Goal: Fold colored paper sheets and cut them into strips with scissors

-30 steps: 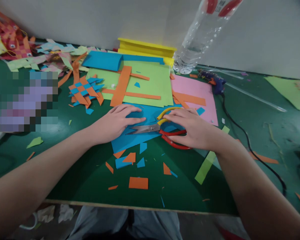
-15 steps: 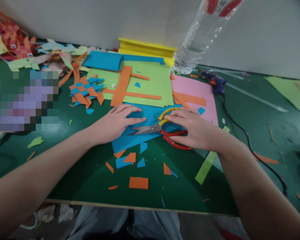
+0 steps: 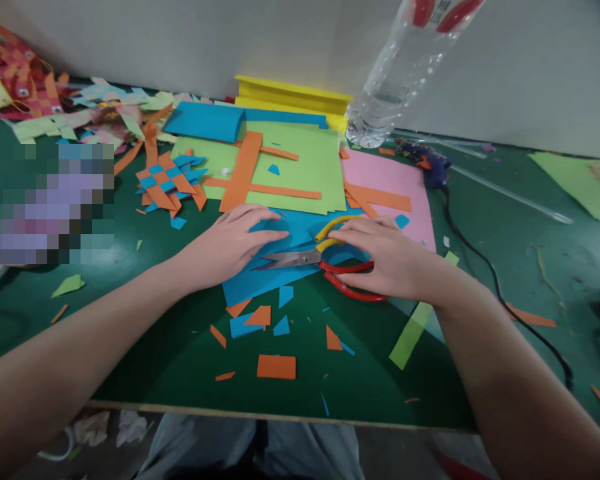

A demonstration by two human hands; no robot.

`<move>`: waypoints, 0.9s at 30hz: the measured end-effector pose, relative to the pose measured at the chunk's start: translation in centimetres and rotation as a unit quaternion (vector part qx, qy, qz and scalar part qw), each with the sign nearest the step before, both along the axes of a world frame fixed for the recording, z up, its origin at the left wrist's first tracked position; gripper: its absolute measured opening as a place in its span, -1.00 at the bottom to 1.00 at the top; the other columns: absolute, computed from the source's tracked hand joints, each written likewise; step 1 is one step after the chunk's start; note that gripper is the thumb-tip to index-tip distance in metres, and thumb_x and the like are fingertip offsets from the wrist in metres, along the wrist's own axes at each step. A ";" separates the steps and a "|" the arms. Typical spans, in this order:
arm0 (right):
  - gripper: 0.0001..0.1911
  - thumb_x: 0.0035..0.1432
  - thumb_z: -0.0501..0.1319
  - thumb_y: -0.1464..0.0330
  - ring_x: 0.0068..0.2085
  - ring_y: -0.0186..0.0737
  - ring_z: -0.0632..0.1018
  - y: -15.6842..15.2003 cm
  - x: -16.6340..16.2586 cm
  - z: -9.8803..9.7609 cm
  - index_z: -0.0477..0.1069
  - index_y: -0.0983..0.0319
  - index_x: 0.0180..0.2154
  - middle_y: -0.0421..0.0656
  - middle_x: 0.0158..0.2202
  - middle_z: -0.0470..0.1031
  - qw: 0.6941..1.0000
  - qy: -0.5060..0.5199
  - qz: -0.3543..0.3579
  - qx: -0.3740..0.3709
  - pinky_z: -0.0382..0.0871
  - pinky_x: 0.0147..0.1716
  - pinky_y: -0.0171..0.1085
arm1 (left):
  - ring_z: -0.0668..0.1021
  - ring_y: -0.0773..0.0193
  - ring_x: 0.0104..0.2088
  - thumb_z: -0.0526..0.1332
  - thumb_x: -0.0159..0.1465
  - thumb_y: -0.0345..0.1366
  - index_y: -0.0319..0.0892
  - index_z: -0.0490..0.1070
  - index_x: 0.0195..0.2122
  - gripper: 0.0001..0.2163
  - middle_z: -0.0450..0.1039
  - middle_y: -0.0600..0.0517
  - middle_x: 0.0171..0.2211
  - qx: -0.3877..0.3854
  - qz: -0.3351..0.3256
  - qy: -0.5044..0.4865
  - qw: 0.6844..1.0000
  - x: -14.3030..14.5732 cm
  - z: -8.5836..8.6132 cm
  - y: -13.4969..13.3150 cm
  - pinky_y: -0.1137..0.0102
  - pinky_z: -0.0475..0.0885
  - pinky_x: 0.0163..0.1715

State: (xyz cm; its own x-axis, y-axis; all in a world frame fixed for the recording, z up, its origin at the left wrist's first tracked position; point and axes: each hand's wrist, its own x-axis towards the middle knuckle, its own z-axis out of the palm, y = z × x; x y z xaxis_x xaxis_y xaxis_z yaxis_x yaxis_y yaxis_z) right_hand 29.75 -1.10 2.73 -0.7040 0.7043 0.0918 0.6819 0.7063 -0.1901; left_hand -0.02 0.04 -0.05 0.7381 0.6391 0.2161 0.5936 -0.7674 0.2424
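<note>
My left hand (image 3: pixel 229 245) lies flat, palm down, fingers stretched out on a blue paper sheet (image 3: pixel 260 280) in the middle of the green table (image 3: pixel 180 360). A pair of scissors (image 3: pixel 300 257) with one yellow and one red handle lies on the same sheet, blades shut and pointing left towards my left fingertips. My right hand (image 3: pixel 387 261) covers the handles with fingers curled over them. The red loop shows under my palm, the yellow one at my fingertips.
Behind the hands lie a light green sheet (image 3: pixel 310 167) with orange strips, a pink sheet (image 3: pixel 395 183), blue and yellow paper and a woven orange-blue piece (image 3: pixel 167 180). A clear bottle (image 3: pixel 395 80) stands at the back, with a glue gun (image 3: pixel 425 160) and its cord (image 3: pixel 485 267) on the right. Paper scraps litter the front.
</note>
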 end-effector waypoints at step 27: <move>-0.59 0.08 0.24 0.18 0.09 0.10 0.49 0.7 1.1 1.0 0.42 0.10 -0.02 -0.09 0.07 0.51 0.998 0.017 -0.033 -0.056 0.17 0.09 0.08 | 0.22 -0.02 0.28 -0.05 0.46 -0.26 -0.07 0.35 0.19 -0.65 0.25 -0.10 0.24 -0.012 -0.008 0.026 1.000 -0.5 0.1 0.5 -0.02 0.20 0.21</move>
State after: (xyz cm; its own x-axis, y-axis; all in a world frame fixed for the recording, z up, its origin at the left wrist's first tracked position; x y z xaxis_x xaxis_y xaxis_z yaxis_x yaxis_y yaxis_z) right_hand 30.88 -0.43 3.71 -0.6541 0.7557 0.0325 0.7176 0.6336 -0.2891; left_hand -0.51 0.56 0.10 0.7581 0.6316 0.1625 0.5933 -0.7714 0.2301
